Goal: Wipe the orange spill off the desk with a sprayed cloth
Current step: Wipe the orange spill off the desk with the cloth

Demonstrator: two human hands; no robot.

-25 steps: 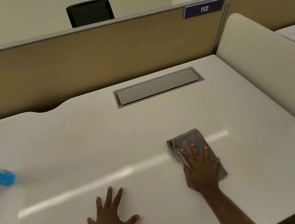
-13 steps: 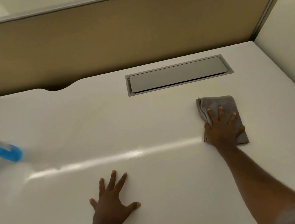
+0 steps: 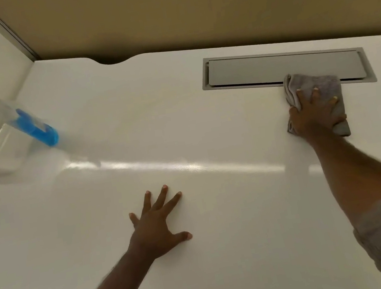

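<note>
Nearest, my left hand (image 3: pixel 159 227) lies flat and spread on the desk (image 3: pixel 239 249), holding nothing. Farther right, my right hand (image 3: pixel 315 112), palm down, has pushed the cloth (image 3: pixel 320 83) outward onto the grommet tray (image 3: pixel 243 73); no orange spill visible, so wiping looks nearly complete.

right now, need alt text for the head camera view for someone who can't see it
A person's right hand presses a grey cloth on a white desk by a grey hatch. The left hand lies flat; a spray bottle stands far left.
</note>
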